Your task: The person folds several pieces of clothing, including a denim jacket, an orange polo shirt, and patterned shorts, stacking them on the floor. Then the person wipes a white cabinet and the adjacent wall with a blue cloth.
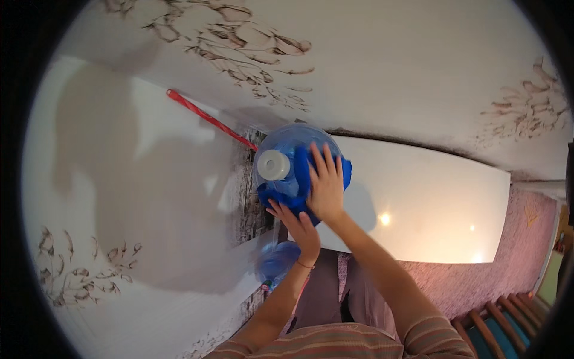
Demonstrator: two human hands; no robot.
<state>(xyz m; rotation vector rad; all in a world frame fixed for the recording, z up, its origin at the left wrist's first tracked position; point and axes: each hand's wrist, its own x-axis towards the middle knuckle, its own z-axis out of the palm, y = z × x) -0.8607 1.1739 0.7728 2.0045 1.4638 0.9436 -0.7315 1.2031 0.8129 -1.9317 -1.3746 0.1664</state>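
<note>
A large clear-blue water jug (287, 134) with a white cap (273, 164) stands upright at the left end of a white tabletop. Draped over its shoulder and side is a bright blue cloth (302, 172). My right hand (326, 193) presses the cloth flat against the jug's right side, fingers spread. Lower down, my left hand (298, 229) lies on the cloth at the jug's near side, its fingers stretched toward the jug. Parts of the cloth are hidden under both hands.
A red rod (210, 119) leans in the wall corner behind the jug. The white tabletop (417, 197) runs rightward along the wall. Another blue jug (278, 262) stands lower, by my left forearm. Brown wooden slats (493, 321) are at the lower right, above a pink floor covering (520, 224).
</note>
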